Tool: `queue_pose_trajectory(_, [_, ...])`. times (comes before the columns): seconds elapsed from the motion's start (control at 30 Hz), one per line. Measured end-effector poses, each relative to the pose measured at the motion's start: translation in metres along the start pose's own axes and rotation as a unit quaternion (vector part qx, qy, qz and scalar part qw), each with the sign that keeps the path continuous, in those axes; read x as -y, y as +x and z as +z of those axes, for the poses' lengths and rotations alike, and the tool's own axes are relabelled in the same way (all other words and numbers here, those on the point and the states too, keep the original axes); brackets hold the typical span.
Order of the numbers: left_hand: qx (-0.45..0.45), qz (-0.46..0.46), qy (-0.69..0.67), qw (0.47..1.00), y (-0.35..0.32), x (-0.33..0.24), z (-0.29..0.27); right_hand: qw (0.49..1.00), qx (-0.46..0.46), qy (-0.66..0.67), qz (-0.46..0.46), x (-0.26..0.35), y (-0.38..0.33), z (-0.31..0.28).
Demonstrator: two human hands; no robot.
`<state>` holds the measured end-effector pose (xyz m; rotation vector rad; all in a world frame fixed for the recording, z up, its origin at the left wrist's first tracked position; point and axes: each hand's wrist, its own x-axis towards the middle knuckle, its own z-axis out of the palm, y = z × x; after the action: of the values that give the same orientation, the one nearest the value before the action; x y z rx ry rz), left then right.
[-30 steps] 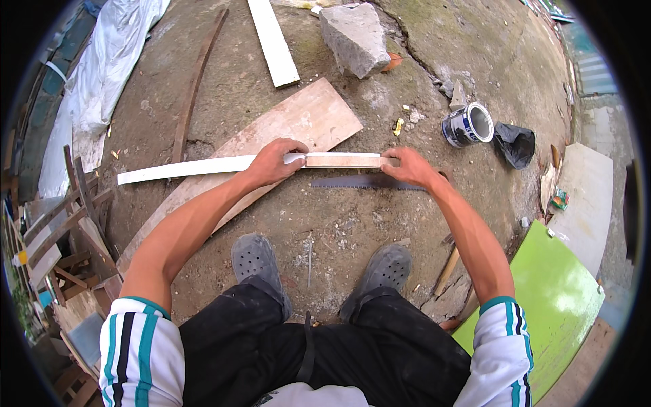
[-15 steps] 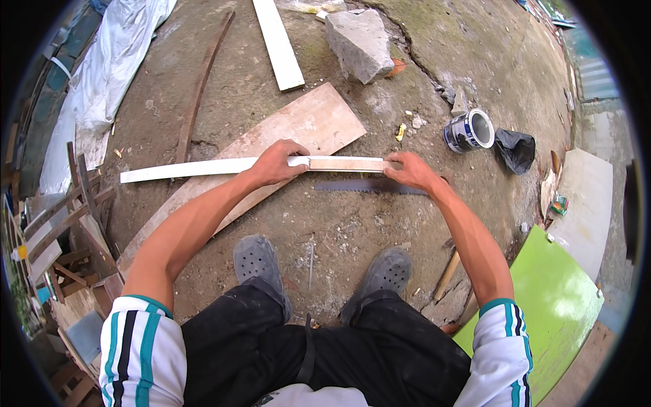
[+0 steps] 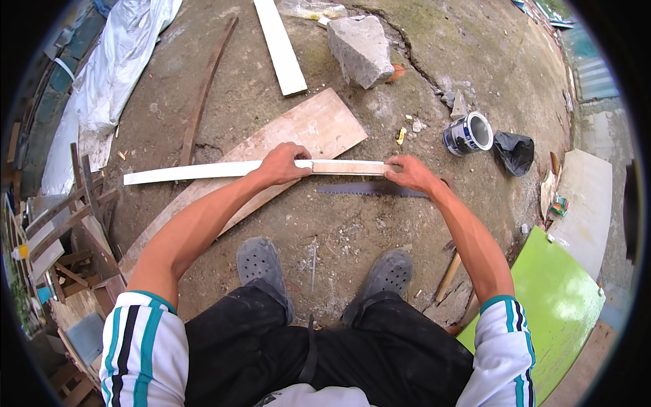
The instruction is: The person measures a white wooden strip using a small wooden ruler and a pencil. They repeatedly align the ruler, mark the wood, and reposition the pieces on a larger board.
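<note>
A long strip of wood with a white face (image 3: 196, 171) lies crosswise in front of me, over a wide bare plank (image 3: 319, 125) on the ground. Against its right part rests a short wood strip (image 3: 347, 167), its bare wood side showing between my hands. My left hand (image 3: 286, 164) is closed around the long strip at the short one's left end. At the right end, my right hand (image 3: 409, 173) pinches both strips together. Just below them on the ground is a handsaw (image 3: 369, 188), its handle end partly hidden by my right forearm.
A white board (image 3: 283, 51) and a grey rock (image 3: 359, 51) lie farther off. To the right are a paint can (image 3: 468, 133), a black plastic bag (image 3: 513, 152) and a green panel (image 3: 542, 298). A hammer (image 3: 448, 275) lies near my right foot; scrap wood (image 3: 81, 264) is piled left.
The view has shifted slightly, so most things sit a little lower. Both hands keep the same grip on the strips.
</note>
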<state>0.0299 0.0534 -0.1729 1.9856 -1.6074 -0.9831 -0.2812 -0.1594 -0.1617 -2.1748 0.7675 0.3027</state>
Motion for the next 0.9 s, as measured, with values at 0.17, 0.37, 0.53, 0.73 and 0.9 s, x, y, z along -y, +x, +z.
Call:
queue_pose_trajectory(0.17, [0.017, -0.018, 0.029, 0.999, 0.005, -0.003, 0.001, 1.0, 0.003, 0.002, -0.002, -0.004, 0.0, 0.001])
queue_pose_trajectory(0.37, [0.036, -0.013, 0.007, 0.999, 0.013, 0.004, -0.001, 1.0, 0.005, -0.018, -0.025, 0.003, 0.006, 0.001])
queue_pose_trajectory(0.53, [0.051, -0.006, 0.069, 0.996, 0.018, -0.002, 0.003, 1.0, 0.027, -0.004, 0.0, -0.01, 0.005, 0.001])
queue_pose_trajectory(0.73, [0.101, -0.083, 0.098, 0.987, 0.016, -0.013, -0.012, 0.999, 0.043, -0.014, 0.011, 0.005, 0.008, -0.007])
queue_pose_trajectory(0.9, [0.067, -0.078, 0.058, 0.993, 0.012, 0.002, -0.006, 1.0, 0.007, 0.008, 0.002, -0.003, 0.002, 0.002])
